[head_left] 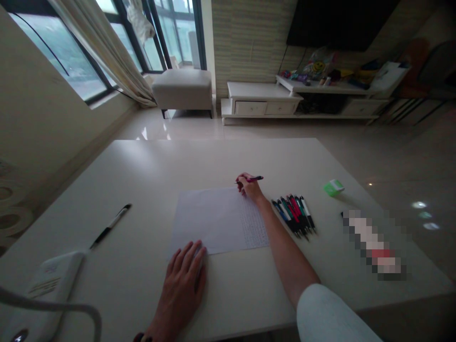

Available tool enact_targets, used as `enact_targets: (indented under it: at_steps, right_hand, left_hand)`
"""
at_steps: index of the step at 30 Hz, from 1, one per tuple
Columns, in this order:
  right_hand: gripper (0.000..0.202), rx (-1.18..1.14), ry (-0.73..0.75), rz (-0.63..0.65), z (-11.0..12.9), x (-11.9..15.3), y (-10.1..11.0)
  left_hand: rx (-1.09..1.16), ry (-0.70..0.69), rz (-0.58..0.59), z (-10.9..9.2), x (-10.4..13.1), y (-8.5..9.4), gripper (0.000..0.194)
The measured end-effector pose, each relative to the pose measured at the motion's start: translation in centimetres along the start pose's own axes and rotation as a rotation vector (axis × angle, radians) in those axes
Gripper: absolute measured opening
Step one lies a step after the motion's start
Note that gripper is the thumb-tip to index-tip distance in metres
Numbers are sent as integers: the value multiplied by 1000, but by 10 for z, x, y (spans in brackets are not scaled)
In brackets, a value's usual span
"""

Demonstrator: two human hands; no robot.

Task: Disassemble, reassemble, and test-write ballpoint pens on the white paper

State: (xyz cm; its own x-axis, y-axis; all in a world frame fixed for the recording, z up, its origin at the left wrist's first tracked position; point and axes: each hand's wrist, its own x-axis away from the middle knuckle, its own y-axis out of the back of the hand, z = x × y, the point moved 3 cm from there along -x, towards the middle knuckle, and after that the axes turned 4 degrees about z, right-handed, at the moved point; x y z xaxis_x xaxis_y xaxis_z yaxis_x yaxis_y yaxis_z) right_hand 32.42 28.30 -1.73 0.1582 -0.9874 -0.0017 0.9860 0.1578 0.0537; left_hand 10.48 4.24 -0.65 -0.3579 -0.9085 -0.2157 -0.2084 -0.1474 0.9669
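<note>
A white sheet of paper [210, 218] lies on the white table [228, 161], with columns of small handwriting on its right part. Near the sheet's top edge, my right hand [248, 185] is closed around a dark pen [255, 179] with pink on its barrel, its tip pointing left. My left hand [187, 275] rests flat at the sheet's lower left, fingers extended, holding nothing. Just right of my right forearm lies a cluster of several pens [295, 214] with blue, red, green, white and black parts.
Left on the table are a black-and-white pen [111, 225] and a white device [53, 285] with a grey curved bar before it. To the right sit a green-and-white item [334, 187] and a pixelated object [372, 244]. Beyond stand an ottoman [183, 88] and a low cabinet [263, 97].
</note>
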Motion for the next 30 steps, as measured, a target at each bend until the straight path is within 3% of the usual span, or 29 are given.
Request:
enact_targets:
  at_steps: [6,17,26,30]
  right_hand:
    - [16,131,89,-153,-11,2,3]
    - [18,410,78,-186,-22,-5,-1]
    - [18,390,52,-152,-22,-3,0]
    - [13,239,119,-198,-13,-2,2]
  left_hand:
    - [-17,-27,-31,0,0,-1,49]
    - [-1,-5,-10,1,0,-1,48]
    - [-18,-14,-11,0,0,-2,47]
    - [-5,-9,-9,0,0,-2,46]
